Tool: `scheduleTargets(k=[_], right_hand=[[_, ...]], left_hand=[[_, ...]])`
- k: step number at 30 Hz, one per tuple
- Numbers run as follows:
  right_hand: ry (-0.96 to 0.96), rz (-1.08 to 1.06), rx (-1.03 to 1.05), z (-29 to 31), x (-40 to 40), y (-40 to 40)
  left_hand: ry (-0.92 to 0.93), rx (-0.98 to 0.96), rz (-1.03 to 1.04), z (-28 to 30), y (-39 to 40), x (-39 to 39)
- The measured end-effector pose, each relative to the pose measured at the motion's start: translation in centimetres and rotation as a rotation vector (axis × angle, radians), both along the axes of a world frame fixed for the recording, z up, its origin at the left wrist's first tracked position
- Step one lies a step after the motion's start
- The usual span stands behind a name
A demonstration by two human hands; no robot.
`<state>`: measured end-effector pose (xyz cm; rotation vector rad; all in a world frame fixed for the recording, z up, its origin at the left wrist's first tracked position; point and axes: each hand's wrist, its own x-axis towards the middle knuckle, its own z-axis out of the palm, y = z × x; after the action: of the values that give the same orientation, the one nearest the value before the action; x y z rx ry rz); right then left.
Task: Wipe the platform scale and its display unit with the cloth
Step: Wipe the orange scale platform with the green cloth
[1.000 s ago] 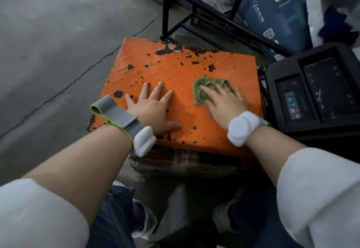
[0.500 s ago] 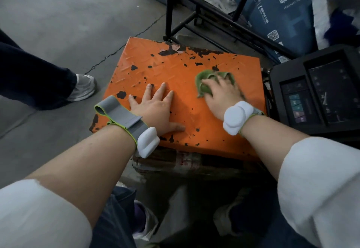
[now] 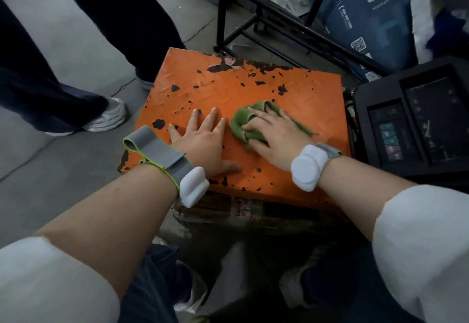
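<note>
The orange platform scale [image 3: 253, 86] sits low on the concrete floor [image 3: 63, 165], its checker-plate top chipped in many places down to dark metal, most heavily along the far edge. The left hand [image 3: 203, 142] lies flat on the near left part of the platform, fingers [image 3: 214, 117] straight and spread apart, thumb stretched out toward the near edge. Just beside it, the right hand [image 3: 274, 136] presses a crumpled green cloth [image 3: 241, 124] against the middle of the platform; its fingers lie loosely extended over the cloth, which bunches out ahead of and to the left of them, and the hand and cloth are slightly blurred. Each wrist carries a white sensor pod on a grey strap with a green edge.

The black display unit [image 3: 411, 124] lies immediately right of the platform, face up, with a dark screen and a panel of small coloured keys. Behind the scale stands a black metal rack [image 3: 266, 18], and a dark blue printed bag [image 3: 368, 18] leans beside it. To the left, another person's dark trouser legs [image 3: 50, 68] and a white sneaker [image 3: 106, 117] stand on the floor near the platform's left side.
</note>
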<state>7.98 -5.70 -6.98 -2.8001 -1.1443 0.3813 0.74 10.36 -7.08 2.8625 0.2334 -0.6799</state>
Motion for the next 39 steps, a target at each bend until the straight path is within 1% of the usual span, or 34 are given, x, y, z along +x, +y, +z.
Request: scheduleTargets(k=[1,2,5,6,7,10,12,13,14,16,17,18,19,22,23,24,25,27,28,29,30,33,34,35,38,39], right_hand=[[-0.016,-0.003,-0.015,0.3,0.5,-0.6],[-0.026,-0.053,-0.016,0.5,1.3,-1.0],[-0.033,-0.356,0.078,0.5,3.6,-1.1],[-0.048,-0.390,0.091,0.4,3.5,-0.5],[-0.060,-0.367,0.075,0.2,3.1,0.2],[-0.003,-0.092,0.049,-0.3,0.5,1.5],[0.020,0.028,0.026,0.1,-0.2,0.7],[0.006,0.009,0.005,0.3,0.3,0.0],[-0.011,-0.070,0.002,0.6,1.0,-0.7],[-0.029,-0.330,0.063,0.8,2.5,-1.6],[-0.038,-0.424,0.112,0.7,2.8,-1.6],[-0.052,-0.449,0.126,0.7,2.6,-1.4],[-0.050,-0.410,0.108,0.5,2.2,-1.1],[0.024,-0.130,0.040,0.2,0.2,-1.2],[0.027,-0.083,0.024,0.5,0.0,-1.8],[0.016,-0.095,0.015,0.8,0.3,-2.4],[-0.001,-0.166,0.024,1.1,0.9,-3.0],[-0.027,-0.390,0.079,1.6,2.0,-3.6],[-0.026,-0.460,0.106,1.6,2.1,-3.5],[-0.020,-0.474,0.107,1.5,1.8,-3.1],[-0.011,-0.434,0.085,1.2,1.2,-2.8],[0.031,-0.193,0.016,0.8,-0.5,-2.9],[0.037,-0.160,-0.007,0.9,-0.6,-3.5],[0.040,-0.187,-0.013,1.0,-0.2,-4.2],[0.021,-0.473,0.066,1.7,1.4,-5.4],[0.004,-0.529,0.066,1.8,1.5,-5.1]], left_hand=[[-0.008,0.002,-0.002,0.0,0.0,0.0],[-0.017,0.007,-0.002,0.0,0.1,-0.1],[-0.030,0.013,0.003,-0.1,0.0,-0.1],[-0.034,0.017,0.005,-0.1,0.0,-0.1],[-0.038,0.020,0.006,-0.1,-0.1,-0.1],[-0.035,0.018,0.016,-0.2,-0.2,0.0],[-0.026,0.015,0.011,-0.1,-0.1,0.0],[-0.024,0.018,0.004,0.0,-0.1,0.0],[-0.024,0.023,0.000,0.0,-0.1,0.0],[-0.024,0.023,0.002,0.0,0.0,0.0],[-0.025,0.020,0.005,0.1,-0.1,0.0],[-0.028,0.019,0.007,0.0,-0.1,0.0],[-0.030,0.020,0.010,0.0,-0.1,0.1],[-0.031,0.024,0.020,0.0,-0.2,0.1],[-0.034,0.021,0.019,0.0,-0.2,0.1],[-0.044,0.018,0.015,0.0,-0.3,0.1],[-0.056,0.017,0.009,0.0,-0.3,0.0],[-0.073,0.017,-0.001,0.0,-0.4,0.0],[-0.075,0.018,-0.006,0.0,-0.4,0.0],[-0.073,0.018,-0.014,0.0,-0.4,0.1],[-0.070,0.014,-0.022,0.0,-0.5,0.2],[-0.063,-0.004,-0.053,0.1,-0.7,0.5],[-0.055,-0.013,-0.068,0.2,-0.9,0.5],[-0.048,-0.019,-0.086,0.1,-1.0,0.5],[-0.034,-0.023,-0.123,0.0,-1.3,0.4],[-0.028,-0.021,-0.132,-0.1,-1.3,0.4]])
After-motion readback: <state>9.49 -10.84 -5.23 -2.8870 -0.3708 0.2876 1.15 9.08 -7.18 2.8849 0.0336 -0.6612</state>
